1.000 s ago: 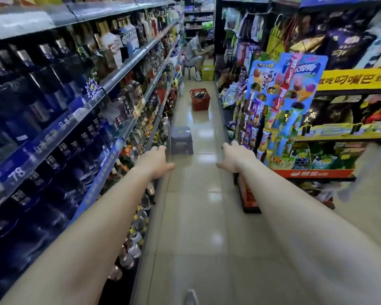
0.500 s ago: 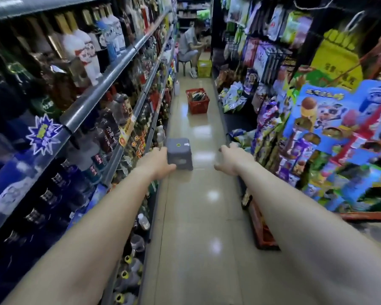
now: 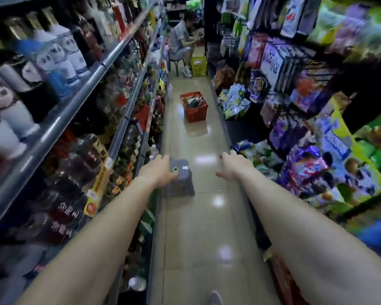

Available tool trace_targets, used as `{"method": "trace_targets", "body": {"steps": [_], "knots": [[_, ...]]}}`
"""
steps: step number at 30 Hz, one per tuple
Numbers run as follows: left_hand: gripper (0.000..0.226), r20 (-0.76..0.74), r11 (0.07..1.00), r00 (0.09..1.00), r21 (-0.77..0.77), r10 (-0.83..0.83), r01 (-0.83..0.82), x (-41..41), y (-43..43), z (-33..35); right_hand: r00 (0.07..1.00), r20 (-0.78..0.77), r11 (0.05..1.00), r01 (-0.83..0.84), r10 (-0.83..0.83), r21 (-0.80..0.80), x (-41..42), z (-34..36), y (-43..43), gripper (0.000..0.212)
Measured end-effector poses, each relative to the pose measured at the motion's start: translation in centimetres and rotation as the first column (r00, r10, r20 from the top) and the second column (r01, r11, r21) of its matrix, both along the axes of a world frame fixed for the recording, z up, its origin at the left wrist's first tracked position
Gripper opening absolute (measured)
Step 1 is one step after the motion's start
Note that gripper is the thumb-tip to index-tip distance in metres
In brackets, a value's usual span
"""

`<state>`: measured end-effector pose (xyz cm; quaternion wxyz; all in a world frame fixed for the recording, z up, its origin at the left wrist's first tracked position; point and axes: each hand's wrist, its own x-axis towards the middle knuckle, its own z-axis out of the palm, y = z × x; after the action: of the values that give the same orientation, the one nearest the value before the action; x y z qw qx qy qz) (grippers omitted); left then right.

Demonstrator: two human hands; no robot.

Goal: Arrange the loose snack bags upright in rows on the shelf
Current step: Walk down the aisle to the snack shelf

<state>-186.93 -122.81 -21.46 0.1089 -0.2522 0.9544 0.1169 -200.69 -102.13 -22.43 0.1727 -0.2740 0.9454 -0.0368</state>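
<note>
Both bare arms reach forward along the aisle; left hand and right hand hold nothing, fingers loosely curled; loose crinkly blue-and-yellow snack bags lie heaped on the low dark shelf, near the right fingertips.

The stool was grey with 1 green dot — basket red, crate yellow, snack bags blue, white and yellow.
</note>
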Motion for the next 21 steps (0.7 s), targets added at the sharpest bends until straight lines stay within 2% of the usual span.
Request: {"method": "trace_targets", "body": {"steps": [3, 10, 15, 21], "knots": [[0.075, -0.019, 0.999, 1.0, 0.031, -0.005, 0.006, -6.1, -3.5, -0.2, 1.0, 0.003, 1.0, 0.003, -0.003, 0.004, -5.8, -0.2, -3.5, 0.064], [0.073, 0.047, 0.999, 0.998, 0.041, -0.036, 0.034, -19.8, -12.6, -3.6, 0.999, 0.029, 0.999, 0.016, -0.017, 0.038, -18.8, -2.8, -11.5, 0.069], [0.076, 0.038, 0.985, 0.985, 0.042, -0.166, 0.165, -30.9, -18.6, -5.0, 0.991, 0.067, 0.99, 0.113, -0.118, 0.079, -27.9, -4.4, -15.9, 0.072], [0.074, 0.085, 0.948, 0.947, 0.1, -0.31, 0.302, -44.4, -23.2, -6.2, 0.941, 0.129, 0.95, 0.307, -0.312, 0.057, -36.5, -5.0, -18.2, 0.068]]}}
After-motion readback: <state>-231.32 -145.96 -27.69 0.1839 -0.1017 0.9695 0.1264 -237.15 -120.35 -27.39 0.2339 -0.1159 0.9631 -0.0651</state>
